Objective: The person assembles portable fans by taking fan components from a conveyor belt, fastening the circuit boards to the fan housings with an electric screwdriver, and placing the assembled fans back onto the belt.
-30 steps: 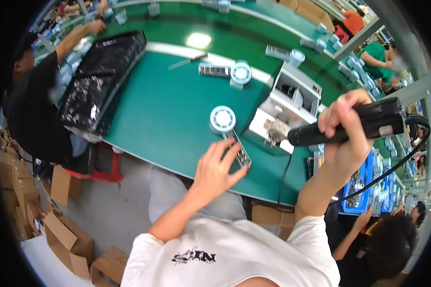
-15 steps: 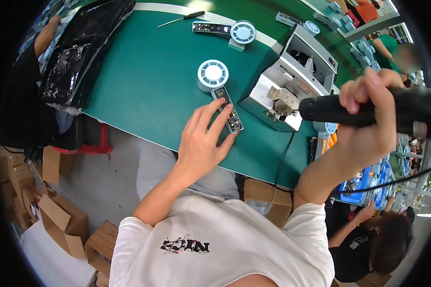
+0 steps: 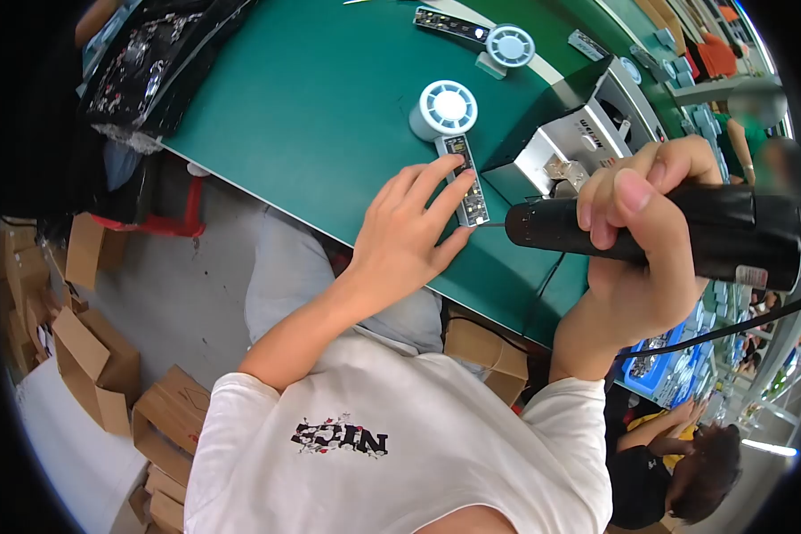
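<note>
A small handheld fan (image 3: 449,109) with a round pale-blue head lies on the green table, its handle open to show a circuit board (image 3: 469,189). My left hand (image 3: 408,222) steadies it, two fingertips on the board and the thumb by the handle's lower end. Wrapped in my right hand (image 3: 650,222) is a black electric screwdriver (image 3: 547,222), held nearly level. Its thin bit points left, with the tip at the handle's lower end; whether it touches a screw I cannot tell.
A grey screw feeder (image 3: 543,151) stands right of the fan, partly behind my right hand. Another opened fan (image 3: 510,46) lies farther back. A black-lined bin (image 3: 151,71) is at left, cardboard boxes (image 3: 98,356) on the floor. People work at right.
The screwdriver has moved from the screw feeder left to the lower end of the fan's handle. My left hand stays on the fan. The view has shifted.
</note>
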The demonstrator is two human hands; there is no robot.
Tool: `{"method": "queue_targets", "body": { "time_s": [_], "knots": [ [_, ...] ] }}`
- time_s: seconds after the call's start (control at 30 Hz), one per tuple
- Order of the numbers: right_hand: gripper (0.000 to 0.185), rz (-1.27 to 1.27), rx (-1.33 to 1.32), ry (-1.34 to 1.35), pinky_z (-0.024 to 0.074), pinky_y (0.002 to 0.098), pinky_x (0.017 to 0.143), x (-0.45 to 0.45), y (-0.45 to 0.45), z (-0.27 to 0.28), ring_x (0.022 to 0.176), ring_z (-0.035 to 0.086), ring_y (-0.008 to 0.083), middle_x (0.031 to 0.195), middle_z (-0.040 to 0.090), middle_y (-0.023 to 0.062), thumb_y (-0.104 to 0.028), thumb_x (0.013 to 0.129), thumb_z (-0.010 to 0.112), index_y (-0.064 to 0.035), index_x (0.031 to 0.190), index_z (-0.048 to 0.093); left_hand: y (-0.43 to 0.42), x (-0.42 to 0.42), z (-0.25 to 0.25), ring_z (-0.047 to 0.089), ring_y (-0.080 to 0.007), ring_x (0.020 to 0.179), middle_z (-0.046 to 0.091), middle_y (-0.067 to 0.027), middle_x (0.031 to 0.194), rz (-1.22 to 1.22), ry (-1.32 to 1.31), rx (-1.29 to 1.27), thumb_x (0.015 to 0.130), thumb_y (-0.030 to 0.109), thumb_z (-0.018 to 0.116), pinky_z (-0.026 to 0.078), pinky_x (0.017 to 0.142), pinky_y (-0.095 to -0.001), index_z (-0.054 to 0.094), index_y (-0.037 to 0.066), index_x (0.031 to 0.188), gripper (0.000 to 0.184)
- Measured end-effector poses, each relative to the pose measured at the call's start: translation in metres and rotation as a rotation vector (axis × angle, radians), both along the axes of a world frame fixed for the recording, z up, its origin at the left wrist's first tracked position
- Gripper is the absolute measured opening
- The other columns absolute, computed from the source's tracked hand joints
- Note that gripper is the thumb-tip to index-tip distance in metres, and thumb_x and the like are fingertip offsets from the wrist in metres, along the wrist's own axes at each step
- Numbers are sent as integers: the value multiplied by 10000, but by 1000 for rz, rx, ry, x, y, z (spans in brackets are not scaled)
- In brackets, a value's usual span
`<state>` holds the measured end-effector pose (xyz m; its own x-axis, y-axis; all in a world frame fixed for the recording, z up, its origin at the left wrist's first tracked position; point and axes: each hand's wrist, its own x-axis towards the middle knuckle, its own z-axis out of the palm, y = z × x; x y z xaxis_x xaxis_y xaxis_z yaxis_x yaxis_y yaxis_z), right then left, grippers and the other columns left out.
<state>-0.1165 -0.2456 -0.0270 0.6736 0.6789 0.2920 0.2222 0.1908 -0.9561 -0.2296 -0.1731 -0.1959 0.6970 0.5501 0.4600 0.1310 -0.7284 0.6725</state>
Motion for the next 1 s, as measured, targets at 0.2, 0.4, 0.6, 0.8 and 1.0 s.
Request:
{"method": "queue_targets", "body": {
  "time_s": [0.2, 0.4, 0.6, 0.8, 1.0],
  "knots": [
    [157, 6, 0, -41, 427, 309, 526, -6, 5, -12, 457, 416, 157, 611, 453, 87, 29, 758, 575, 17, 859, 456, 1, -3, 0, 582, -332, 1083, 540, -94, 1329, -18, 23, -11, 689, 104, 806, 504, 880, -428, 587, 91, 1269, 620],
    [148, 92, 18, -50, 436, 300, 505, -5, 7, -18, 450, 421, 150, 605, 473, 85, 48, 752, 557, -3, 836, 446, 1, -1, -1, 583, -334, 1083, 546, -102, 1317, -14, 10, -12, 686, 91, 798, 502, 873, -434, 592, 84, 1262, 612],
    [204, 363, 22, -128, 429, 285, 496, 9, 9, -29, 460, 434, 127, 614, 488, 66, 91, 724, 571, -34, 808, 434, 1, -1, -2, 576, -331, 1063, 540, -120, 1305, -25, 9, 19, 735, 108, 771, 491, 883, -432, 584, 31, 1240, 544],
    [246, 866, 76, -321, 429, 285, 488, 44, 13, -20, 488, 467, 134, 653, 529, 52, 76, 737, 659, -50, 817, 463, 1, -3, 0, 574, -331, 1052, 538, -124, 1292, -36, 21, 16, 756, 122, 762, 484, 896, -431, 585, 17, 1224, 512],
    [129, 362, 237, 11, 392, 284, 517, 62, -34, 18, 492, 421, 128, 683, 508, 66, -85, 866, 591, -15, 924, 499, -1, 1, -2, 602, -320, 1042, 552, -117, 1305, -14, 18, 4, 705, 104, 805, 491, 879, -427, 618, 49, 1227, 557]
  ]
}}
